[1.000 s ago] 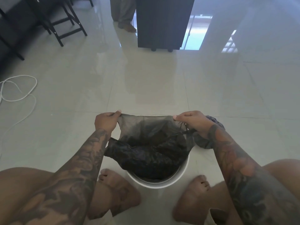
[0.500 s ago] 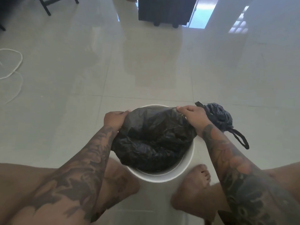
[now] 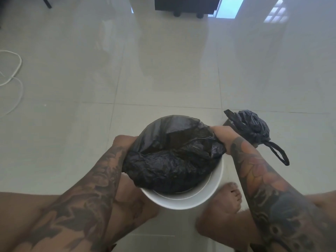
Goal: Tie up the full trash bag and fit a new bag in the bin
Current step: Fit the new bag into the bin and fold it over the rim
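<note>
A round white bin (image 3: 189, 201) stands on the floor between my bare feet. A new black bag (image 3: 172, 157) is spread over its mouth, its far edge pulled over the far rim and its near part bunched inside. My left hand (image 3: 123, 142) grips the bag's left edge at the rim and is partly hidden behind the plastic. On the right side, my right hand (image 3: 222, 138) holds the bag's gathered edge. The tied full trash bag (image 3: 252, 128) lies on the floor just right of the bin, one handle loop trailing towards me.
A white cord (image 3: 12, 77) loops on the pale tiled floor at far left. A dark cabinet on castors (image 3: 185, 5) stands far ahead, and a dark chair leg (image 3: 46, 2) shows at top left. My feet (image 3: 223, 208) flank the bin.
My hands have brought the bag's opening down from above the bin onto its rim, and the far edge now covers the far rim. The camera has tilted downward.
</note>
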